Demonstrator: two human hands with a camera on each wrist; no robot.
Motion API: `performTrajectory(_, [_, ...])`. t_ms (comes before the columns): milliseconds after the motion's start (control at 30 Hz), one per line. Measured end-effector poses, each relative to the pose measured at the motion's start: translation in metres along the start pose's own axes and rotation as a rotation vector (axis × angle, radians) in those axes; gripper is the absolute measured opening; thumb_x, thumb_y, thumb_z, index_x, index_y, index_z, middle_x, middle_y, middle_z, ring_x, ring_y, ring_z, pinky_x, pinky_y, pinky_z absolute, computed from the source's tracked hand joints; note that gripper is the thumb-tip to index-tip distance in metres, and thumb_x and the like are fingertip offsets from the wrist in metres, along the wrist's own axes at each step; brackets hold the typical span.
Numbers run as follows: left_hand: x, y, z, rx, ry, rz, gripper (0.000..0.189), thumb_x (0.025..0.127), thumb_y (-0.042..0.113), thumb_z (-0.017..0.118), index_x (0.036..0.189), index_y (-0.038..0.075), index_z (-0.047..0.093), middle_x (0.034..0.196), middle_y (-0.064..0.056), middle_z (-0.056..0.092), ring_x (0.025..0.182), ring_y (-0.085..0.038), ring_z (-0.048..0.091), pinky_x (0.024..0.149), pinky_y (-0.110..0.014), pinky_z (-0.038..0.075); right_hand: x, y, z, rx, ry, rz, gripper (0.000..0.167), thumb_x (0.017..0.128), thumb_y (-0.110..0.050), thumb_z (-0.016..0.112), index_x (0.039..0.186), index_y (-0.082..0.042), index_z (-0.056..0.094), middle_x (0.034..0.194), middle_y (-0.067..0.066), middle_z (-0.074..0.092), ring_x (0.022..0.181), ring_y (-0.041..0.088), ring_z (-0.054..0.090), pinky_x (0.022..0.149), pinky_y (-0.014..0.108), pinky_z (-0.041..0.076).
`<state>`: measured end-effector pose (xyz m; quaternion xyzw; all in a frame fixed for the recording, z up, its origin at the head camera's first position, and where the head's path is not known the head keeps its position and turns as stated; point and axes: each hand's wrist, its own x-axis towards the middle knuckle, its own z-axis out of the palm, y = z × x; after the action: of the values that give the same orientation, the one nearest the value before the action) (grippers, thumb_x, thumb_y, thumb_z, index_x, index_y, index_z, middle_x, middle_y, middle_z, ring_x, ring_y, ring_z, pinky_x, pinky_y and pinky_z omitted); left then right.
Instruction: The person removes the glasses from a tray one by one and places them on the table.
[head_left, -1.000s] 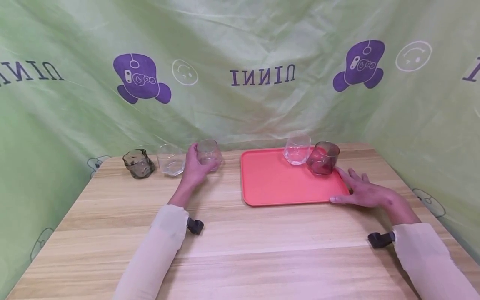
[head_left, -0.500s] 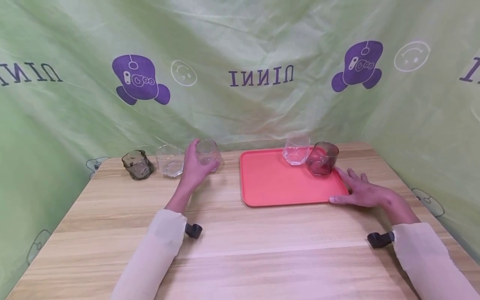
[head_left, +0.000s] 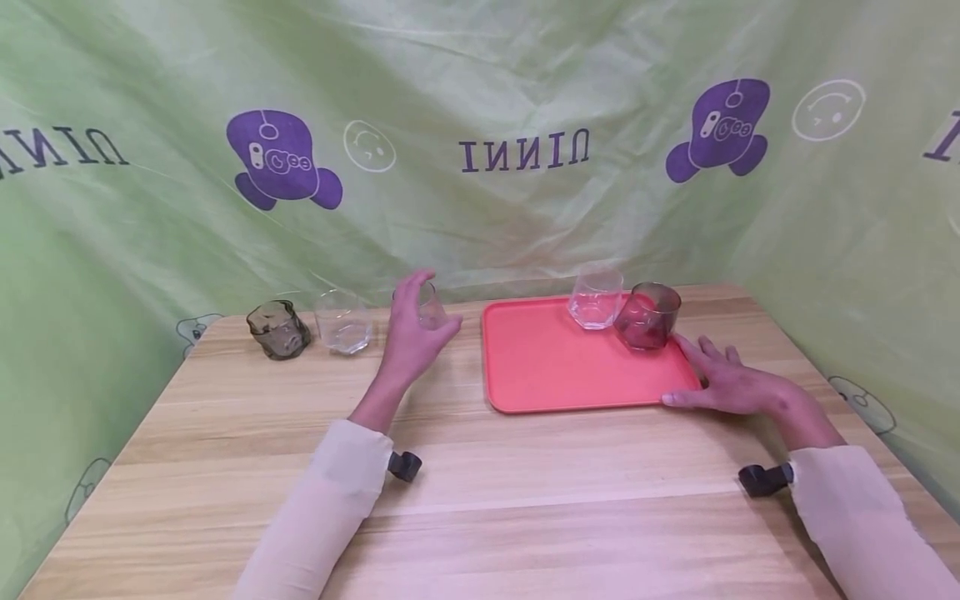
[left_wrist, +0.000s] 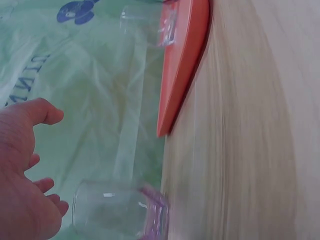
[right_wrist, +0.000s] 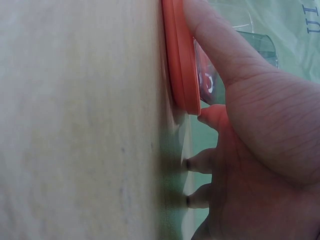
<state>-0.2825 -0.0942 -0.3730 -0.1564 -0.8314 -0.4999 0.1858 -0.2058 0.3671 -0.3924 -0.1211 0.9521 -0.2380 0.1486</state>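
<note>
My left hand (head_left: 411, 343) is raised in front of a clear glass tumbler (head_left: 432, 310), partly covering it in the head view. Thumb and fingers are spread apart. In the left wrist view a gap separates the hand (left_wrist: 22, 175) from that tumbler (left_wrist: 112, 210), which stands on the table. My right hand (head_left: 731, 385) rests at the right end of a red tray (head_left: 555, 367), its thumb along the front corner and its fingers spread beside the edge. In the right wrist view the thumb overlaps the tray's rim (right_wrist: 180, 65). On the tray stand a clear tumbler (head_left: 596, 302) and a dark tinted tumbler (head_left: 648, 318).
To the left of the left hand stand another clear tumbler (head_left: 345, 323) and a smoky, wavy-sided glass (head_left: 279, 331). The wooden table (head_left: 525, 500) backs onto a green printed curtain (head_left: 420, 225).
My left hand has let go of the clear tumbler and lifted slightly up and right, its fingers opening. The tumbler stays where it was. The right hand and tray hold still.
</note>
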Motion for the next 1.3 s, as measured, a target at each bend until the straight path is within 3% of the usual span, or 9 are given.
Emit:
performTrajectory(33, [0.0,0.001,0.003,0.004,-0.008,0.011,0.077,0.082,0.013,0.084,0.149,0.009,0.046,0.156,-0.011,0.038,0.143,-0.026,0.034,0.113,-0.046,0.039,0.0,0.0,0.0,-0.001,0.0,0.001,0.11,0.093,-0.052,0.07,0.164,-0.003,0.001,0.156,0.048,-0.003,0.132,0.078,-0.01,0.095,0.09,0.003])
performTrajectory(67, [-0.001,0.003,0.005,0.01,-0.019,0.013,0.077,0.082,0.014,0.084,0.15,0.01,0.046,0.155,-0.009,0.039,0.134,-0.025,0.045,0.109,-0.043,0.043,0.0,-0.001,0.0,-0.003,0.0,0.003,0.11,0.093,-0.052,0.07,0.164,-0.003,0.001,0.156,0.049,-0.003,0.132,0.078,-0.009,0.095,0.091,0.004])
performTrajectory(167, [-0.001,0.005,0.015,0.014,-0.04,0.036,0.077,0.083,0.013,0.083,0.15,0.008,0.046,0.153,-0.01,0.043,0.128,-0.024,0.048,0.106,-0.044,0.044,0.001,0.0,0.0,-0.004,0.0,0.005,0.11,0.093,-0.052,0.07,0.163,-0.003,0.001,0.155,0.049,-0.003,0.132,0.078,-0.009,0.094,0.091,0.004])
performTrajectory(267, [-0.002,0.008,0.026,-0.006,-0.078,0.033,0.077,0.084,0.014,0.082,0.151,0.009,0.045,0.153,-0.009,0.044,0.129,-0.027,0.049,0.105,-0.048,0.044,0.001,0.0,-0.001,-0.002,0.0,0.002,0.11,0.093,-0.052,0.07,0.163,-0.003,0.001,0.155,0.049,-0.003,0.132,0.078,-0.009,0.094,0.091,0.004])
performTrajectory(300, [-0.002,0.009,0.03,-0.011,-0.092,0.034,0.076,0.085,0.014,0.082,0.151,0.009,0.045,0.152,-0.009,0.044,0.14,-0.028,0.04,0.111,-0.051,0.038,0.001,0.0,-0.001,-0.002,0.0,0.002,0.11,0.093,-0.052,0.07,0.163,-0.003,0.001,0.155,0.049,-0.003,0.132,0.078,-0.01,0.094,0.091,0.003])
performTrajectory(400, [-0.002,0.013,0.043,-0.042,-0.158,0.01,0.077,0.086,0.015,0.081,0.153,0.009,0.043,0.153,-0.009,0.043,0.143,-0.032,0.038,0.114,-0.051,0.037,0.001,0.001,-0.001,-0.002,-0.002,0.005,0.11,0.093,-0.052,0.07,0.164,-0.004,0.0,0.156,0.048,-0.003,0.132,0.078,-0.01,0.094,0.091,0.003])
performTrajectory(667, [0.005,0.024,0.081,-0.027,-0.289,-0.037,0.076,0.087,0.014,0.081,0.152,0.006,0.043,0.149,-0.013,0.049,0.137,-0.031,0.046,0.112,-0.044,0.041,0.001,0.0,-0.002,-0.004,-0.005,0.012,0.111,0.093,-0.053,0.07,0.164,-0.004,0.0,0.156,0.048,-0.004,0.132,0.078,-0.01,0.094,0.091,0.003])
performTrajectory(1000, [0.011,0.036,0.114,-0.049,-0.371,-0.114,0.073,0.089,0.021,0.08,0.152,0.01,0.044,0.146,-0.013,0.051,0.135,-0.034,0.048,0.105,-0.043,0.048,0.0,-0.001,-0.001,-0.002,-0.004,0.017,0.111,0.093,-0.053,0.07,0.164,-0.004,0.0,0.156,0.048,-0.003,0.133,0.078,-0.01,0.094,0.091,0.003])
performTrajectory(1300, [0.013,0.037,0.139,-0.027,-0.398,-0.14,0.075,0.089,0.023,0.081,0.152,0.009,0.043,0.146,-0.013,0.05,0.131,-0.031,0.05,0.105,-0.042,0.048,0.001,-0.001,0.0,-0.005,-0.009,0.029,0.111,0.093,-0.055,0.069,0.164,-0.006,0.0,0.157,0.047,-0.004,0.133,0.077,-0.01,0.094,0.091,0.004])
